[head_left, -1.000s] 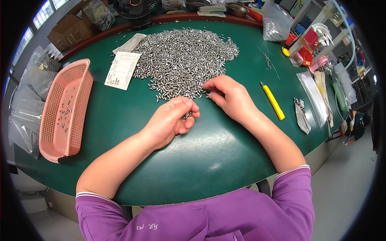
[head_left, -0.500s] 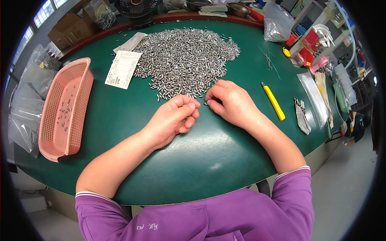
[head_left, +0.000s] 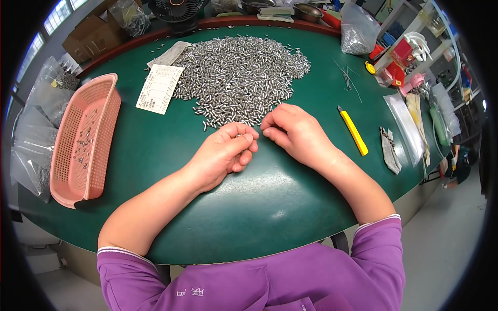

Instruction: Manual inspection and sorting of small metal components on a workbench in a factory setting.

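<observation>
Here the big round green desk fills most of the view, w/ a person in purple sleeves leaning over it. Next biggest is the heap of small shiny metal pins, spread across the far middle of the desk. A pink plastic basket sits at the left edge w/ a few pins inside, and a white paper slip lies between basket & heap. A yellow cutter lies to the right, near clear bags. Both hands rest on the desk just in front of the heap, fingertips almost meeting. The left hand is curled, fingers pinching a tiny pin or two near its tips. The right hand is curled too, fingertips pressed together; can't tell if it holds a pin.
</observation>
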Available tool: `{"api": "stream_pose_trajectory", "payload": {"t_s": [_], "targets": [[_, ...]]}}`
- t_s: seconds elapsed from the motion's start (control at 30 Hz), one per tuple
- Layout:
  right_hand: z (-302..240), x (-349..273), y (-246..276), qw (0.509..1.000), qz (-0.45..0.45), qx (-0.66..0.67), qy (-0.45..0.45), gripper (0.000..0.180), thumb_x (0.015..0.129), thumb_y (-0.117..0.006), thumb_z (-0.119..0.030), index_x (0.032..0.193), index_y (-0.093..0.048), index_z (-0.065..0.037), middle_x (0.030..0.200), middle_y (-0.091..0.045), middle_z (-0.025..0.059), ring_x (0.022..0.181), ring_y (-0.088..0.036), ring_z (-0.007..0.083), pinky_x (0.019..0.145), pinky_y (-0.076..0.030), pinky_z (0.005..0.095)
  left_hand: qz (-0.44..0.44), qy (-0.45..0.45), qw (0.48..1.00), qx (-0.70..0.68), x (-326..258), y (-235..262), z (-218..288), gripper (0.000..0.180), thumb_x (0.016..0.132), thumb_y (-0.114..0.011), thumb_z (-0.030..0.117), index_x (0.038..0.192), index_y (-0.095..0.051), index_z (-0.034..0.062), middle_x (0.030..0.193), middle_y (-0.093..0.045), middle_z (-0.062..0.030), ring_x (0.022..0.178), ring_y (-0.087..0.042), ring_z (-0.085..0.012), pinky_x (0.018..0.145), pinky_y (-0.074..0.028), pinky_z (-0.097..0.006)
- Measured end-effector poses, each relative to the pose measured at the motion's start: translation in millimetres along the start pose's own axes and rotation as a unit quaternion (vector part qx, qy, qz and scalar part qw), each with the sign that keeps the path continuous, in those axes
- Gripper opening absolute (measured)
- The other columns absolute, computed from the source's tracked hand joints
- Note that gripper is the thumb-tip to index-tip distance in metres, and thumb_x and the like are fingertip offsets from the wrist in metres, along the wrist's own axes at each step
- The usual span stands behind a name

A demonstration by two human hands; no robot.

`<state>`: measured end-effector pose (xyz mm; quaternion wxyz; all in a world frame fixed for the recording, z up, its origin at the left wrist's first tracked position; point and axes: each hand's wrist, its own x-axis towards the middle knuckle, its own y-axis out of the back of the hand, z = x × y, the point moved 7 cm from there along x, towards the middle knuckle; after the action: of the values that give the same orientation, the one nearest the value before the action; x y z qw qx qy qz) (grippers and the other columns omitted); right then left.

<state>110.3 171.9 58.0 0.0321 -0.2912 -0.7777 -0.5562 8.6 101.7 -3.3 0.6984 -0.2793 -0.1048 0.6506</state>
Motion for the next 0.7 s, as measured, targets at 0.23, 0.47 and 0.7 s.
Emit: {"api": "stream_pose_trajectory", "payload": {"t_s": [0.23,0.47,0.7], "targets": [[-17,3,8,0.988,0.04,0.142,0.048,0.009,0.075,-0.066,-0.01,0.084,-0.063,-0.008,0.081,-0.058,0.0042,0.08,-0.057,0.0229,0.07,-0.047,0.0342,-0.02,0.001,1.0,0.019,0,-4,-1,0.017,0.091,-0.053,0.017,0.101,-0.048,0.0045,0.082,-0.053,-0.0026,0.058,-0.045,-0.0053,0.047,-0.035,-0.018],[-9,3,13,0.982,0.075,0.171,0.015,0.013,0.075,-0.065,-0.005,0.087,-0.065,-0.008,0.08,-0.059,0.0059,0.076,-0.058,0.0214,0.066,-0.047,0.032,-0.026,-0.005,1.0,0.014,0,-4,-1,0.013,0.092,-0.051,0.015,0.1,-0.05,0.0046,0.081,-0.053,-0.0024,0.057,-0.044,-0.0051,0.046,-0.034,-0.018],[12,3,15,0.996,0.088,0.019,-0.013,0.009,0.075,-0.063,-0.008,0.084,-0.063,-0.008,0.083,-0.06,0.0048,0.082,-0.059,0.0248,0.071,-0.048,0.0356,-0.019,-0.001,1.0,0.02,-1,-5,1,0.016,0.094,-0.046,0.018,0.099,-0.052,0.0041,0.08,-0.053,-0.0026,0.056,-0.044,-0.0063,0.046,-0.034,-0.019]]}}
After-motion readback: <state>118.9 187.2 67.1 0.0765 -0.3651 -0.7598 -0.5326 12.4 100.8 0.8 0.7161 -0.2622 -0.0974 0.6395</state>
